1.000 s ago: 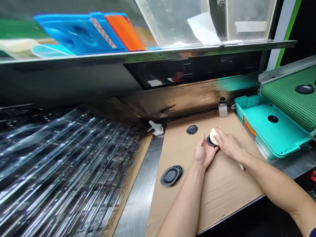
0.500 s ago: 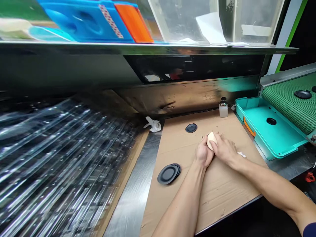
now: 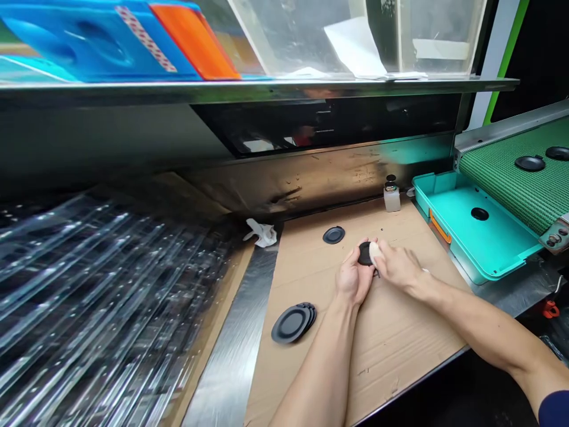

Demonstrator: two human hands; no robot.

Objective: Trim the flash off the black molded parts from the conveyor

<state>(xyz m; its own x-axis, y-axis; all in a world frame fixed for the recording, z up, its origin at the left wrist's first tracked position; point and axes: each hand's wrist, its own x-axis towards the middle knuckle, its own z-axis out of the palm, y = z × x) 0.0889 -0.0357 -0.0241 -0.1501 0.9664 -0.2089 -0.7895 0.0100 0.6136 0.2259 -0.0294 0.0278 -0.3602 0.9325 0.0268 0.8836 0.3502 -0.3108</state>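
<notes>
My left hand [image 3: 354, 277] is closed round the edge of a round black plastic disc [image 3: 365, 254], held just above the cardboard sheet [image 3: 400, 350]. In my right hand [image 3: 400, 267] is a pale cream sponge pad [image 3: 374, 251], pinched against the disc's right side and covering part of it. Beyond my left hand, a single black disc [image 3: 333, 235] lies on the cardboard. Closer to me on the left is a fanned stack of several black discs [image 3: 291, 324].
A bottle with a black top [image 3: 392, 194] stands at the back. To the right are a teal tray [image 3: 502, 249] holding a small black piece and a green conveyor belt [image 3: 511, 157] carrying black discs. Clear plastic trays [image 3: 111, 314] fill the left; crumpled white tissue [image 3: 262, 232] lies beside the cardboard.
The pad has shifted to the right on the disc, so the black face that it covered now shows. The whole view has swung slightly to the right.
</notes>
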